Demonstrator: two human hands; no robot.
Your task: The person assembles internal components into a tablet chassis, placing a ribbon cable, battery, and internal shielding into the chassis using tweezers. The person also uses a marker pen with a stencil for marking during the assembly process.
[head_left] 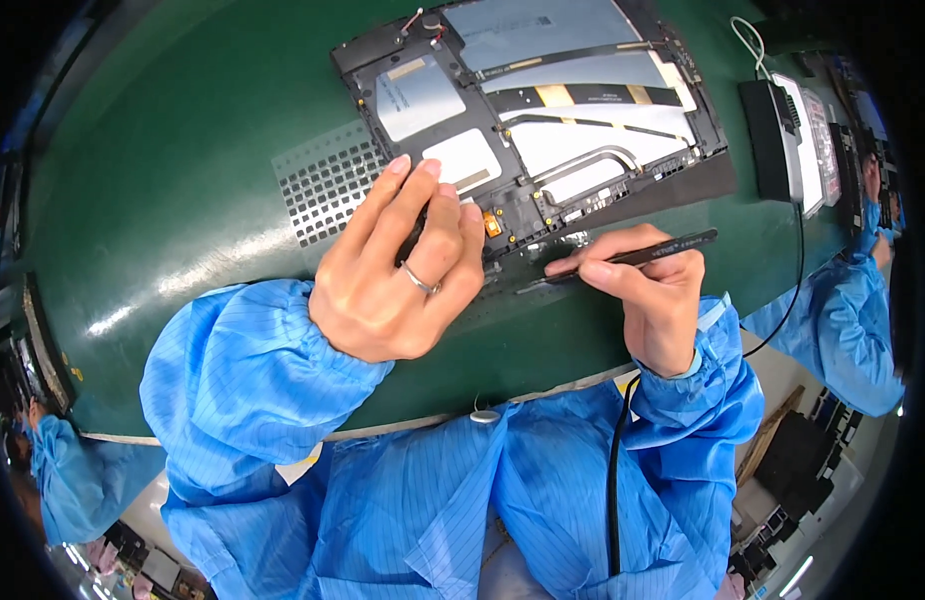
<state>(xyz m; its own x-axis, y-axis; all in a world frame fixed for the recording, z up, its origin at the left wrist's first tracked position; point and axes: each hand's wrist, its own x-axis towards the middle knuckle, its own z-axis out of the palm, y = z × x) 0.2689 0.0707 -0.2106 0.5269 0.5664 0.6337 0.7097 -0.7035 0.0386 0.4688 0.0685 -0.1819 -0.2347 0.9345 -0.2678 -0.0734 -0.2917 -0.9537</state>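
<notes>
An opened tablet-like device point(480, 105) lies tilted on the green mat, its black frame and silver inner panels facing up. Flat dark ribbon strips cross its inside. My left hand point(398, 275) rests its outstretched fingers on the device's near left corner; a ring shows on one finger. What lies beneath that palm is hidden. Between thumb and fingers, my right hand point(658, 290) grips black tweezers point(678, 245), just off the device's near edge. Their tip points left, low over the mat, and I cannot make out anything in it. A small orange piece point(493, 224) sits inside the frame beside my left fingers.
A clear sheet with rows of small black squares point(323, 185) lies left of the device. On the right stand a black box point(768, 140) and a white cable point(751, 45). A black cord point(615, 490) hangs before me. Blue-sleeved co-workers point(838, 335) sit at both sides.
</notes>
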